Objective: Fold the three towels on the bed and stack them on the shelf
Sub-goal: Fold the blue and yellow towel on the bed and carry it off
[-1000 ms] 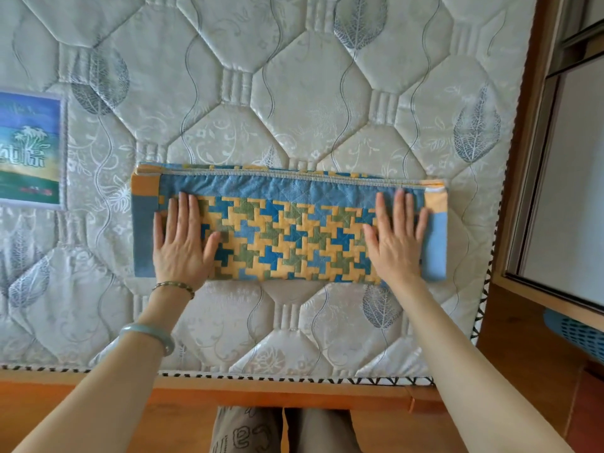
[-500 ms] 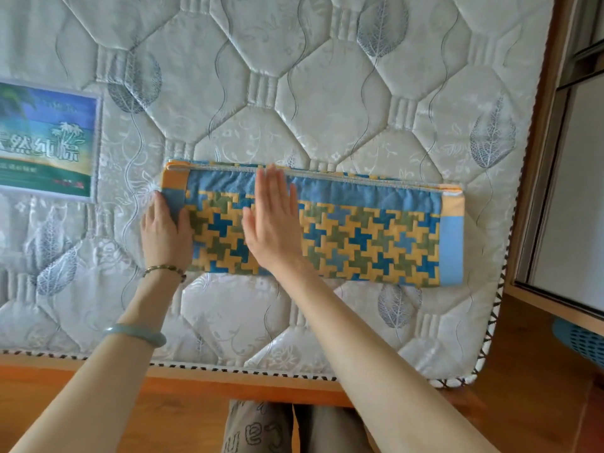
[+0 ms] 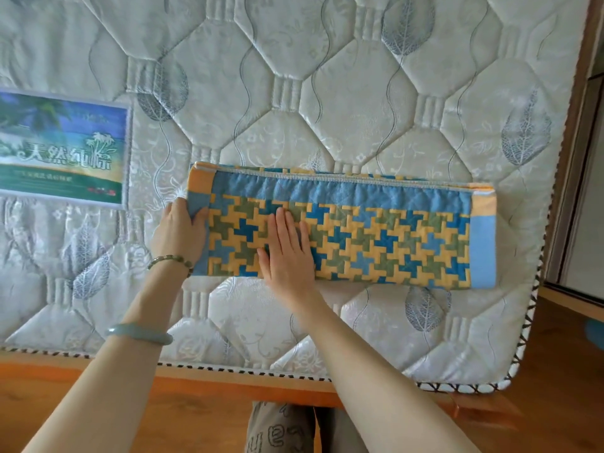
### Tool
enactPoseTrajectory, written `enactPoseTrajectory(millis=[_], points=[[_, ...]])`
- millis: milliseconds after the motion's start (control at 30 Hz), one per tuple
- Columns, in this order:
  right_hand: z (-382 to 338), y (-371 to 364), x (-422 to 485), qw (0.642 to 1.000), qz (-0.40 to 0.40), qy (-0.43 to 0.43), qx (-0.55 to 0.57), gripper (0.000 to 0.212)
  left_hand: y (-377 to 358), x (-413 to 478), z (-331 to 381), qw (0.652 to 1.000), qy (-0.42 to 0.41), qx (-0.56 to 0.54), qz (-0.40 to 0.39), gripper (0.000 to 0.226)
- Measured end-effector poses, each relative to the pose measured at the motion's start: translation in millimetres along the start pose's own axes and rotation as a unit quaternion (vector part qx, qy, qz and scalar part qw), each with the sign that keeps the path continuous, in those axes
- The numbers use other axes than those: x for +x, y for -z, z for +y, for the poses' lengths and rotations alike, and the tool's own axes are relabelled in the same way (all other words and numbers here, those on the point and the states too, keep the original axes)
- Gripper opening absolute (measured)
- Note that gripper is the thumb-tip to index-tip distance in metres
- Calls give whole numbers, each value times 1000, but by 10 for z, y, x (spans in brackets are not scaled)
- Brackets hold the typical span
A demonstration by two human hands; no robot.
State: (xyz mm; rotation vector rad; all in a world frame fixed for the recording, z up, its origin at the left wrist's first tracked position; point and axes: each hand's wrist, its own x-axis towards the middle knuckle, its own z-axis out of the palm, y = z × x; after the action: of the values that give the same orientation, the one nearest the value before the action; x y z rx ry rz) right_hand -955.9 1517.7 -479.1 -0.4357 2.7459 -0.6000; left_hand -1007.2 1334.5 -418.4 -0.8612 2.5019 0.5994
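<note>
A quilted towel (image 3: 385, 237) in blue, yellow and green lies folded into a long strip across the mattress (image 3: 327, 93). My left hand (image 3: 179, 232) grips the strip's left end, thumb on top of the blue border. Flat on the pattern, left of the strip's middle, rests my right hand (image 3: 287, 253) with fingers together. Only this one towel is in view; no shelf shows.
A printed label (image 3: 62, 148) with palm trees is sewn on the mattress at the left. The wooden bed frame (image 3: 228, 384) runs along the near edge. Wooden floor (image 3: 562, 371) and a cabinet front (image 3: 588, 191) lie to the right. My legs show below.
My right hand crossed from the towel's right end to left of its middle. My left hand slid off the top to grip the left end. The view shifted, so the towel sits further right.
</note>
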Motion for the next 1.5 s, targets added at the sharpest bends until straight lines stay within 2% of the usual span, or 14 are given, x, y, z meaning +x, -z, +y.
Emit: enactPoseTrajectory(millis=[67, 100, 167, 233, 300, 567, 667, 800, 867, 967, 1133, 1233, 1367, 1500], points=[[-58, 185, 25, 988, 22, -43, 146, 52, 84, -42, 34, 1000, -20, -16, -7, 30], [-108, 331, 19, 963, 17, -79, 257, 51, 146, -72, 75, 999, -31, -36, -7, 31], [-217, 575, -13, 864, -19, -182, 470, 50, 284, -183, 190, 997, -57, -60, 0, 32], [-254, 611, 9, 753, -56, -274, 595, 54, 385, -363, 371, 995, -81, -54, 11, 30], [-238, 553, 60, 699, -80, -310, 639, 62, 408, -568, 578, 993, -110, -37, 20, 26], [62, 1065, 16, 634, -80, -303, 707, 48, 191, -1166, 1230, 983, -167, -60, 36, 20], [262, 1369, -147, 615, -53, -250, 746, 38, -27, -1376, 1515, 977, -184, -110, -20, 18], [674, 1433, -248, 638, 20, -297, 710, 22, -341, -1434, 1672, 947, -169, -199, -187, 36], [920, 1337, -236, 702, 8, -328, 632, 18, -476, -1345, 1554, 948, -217, -189, -133, 42], [1145, 1239, -181, 783, -3, -340, 521, 16, -723, -1123, 1312, 956, -291, -13, -31, 60], [1107, 1045, -112, 859, 48, -359, 363, 42, -1093, -920, 1016, 921, -321, 216, -40, 79], [959, 1120, -109, 960, 143, -226, 88, 58, -1094, -863, 1084, 918, -336, 212, 10, 74], [886, 975, 116, 989, 137, -57, -9, 51, -994, -619, 1262, 927, -317, 195, 47, 63], [1130, 636, 85, 994, 77, -45, -61, 52, -1109, -427, 1247, 918, -330, 221, 8, 68]])
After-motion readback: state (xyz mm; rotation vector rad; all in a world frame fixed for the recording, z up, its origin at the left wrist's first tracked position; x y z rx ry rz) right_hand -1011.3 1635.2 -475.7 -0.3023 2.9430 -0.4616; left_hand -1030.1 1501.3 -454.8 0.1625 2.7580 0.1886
